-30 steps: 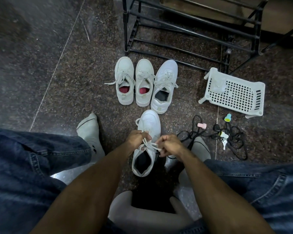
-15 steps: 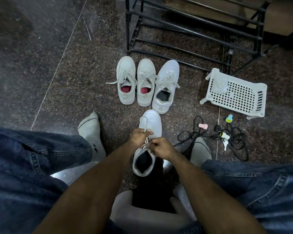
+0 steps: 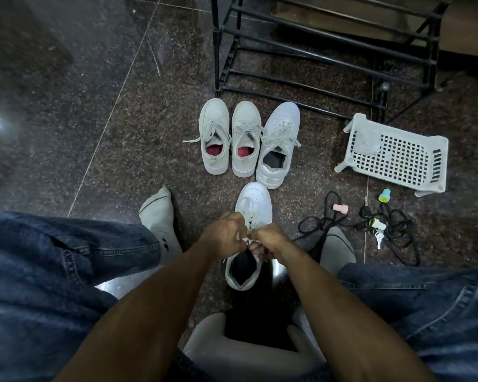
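Observation:
A white sneaker [image 3: 255,201] stands on the dark floor between my socked feet, toe pointing away from me. My left hand [image 3: 223,236] and my right hand [image 3: 269,241] meet over its tongue, fingers curled, each pinching the white laces [image 3: 251,220]. The knuckles nearly touch and hide the knot area. Its dark opening [image 3: 242,268] shows below my hands.
Three more pale sneakers [image 3: 249,139] stand in a row ahead. Behind them is a black metal rack [image 3: 315,45]. A white plastic basket [image 3: 395,155] lies tipped at right, with black cords [image 3: 392,230] and small clips near my right foot [image 3: 335,248]. My left foot [image 3: 160,219] rests beside the shoe.
My hands, spread apart with the laces stretched a second ago, have come together over the shoe's tongue and now work the laces close up.

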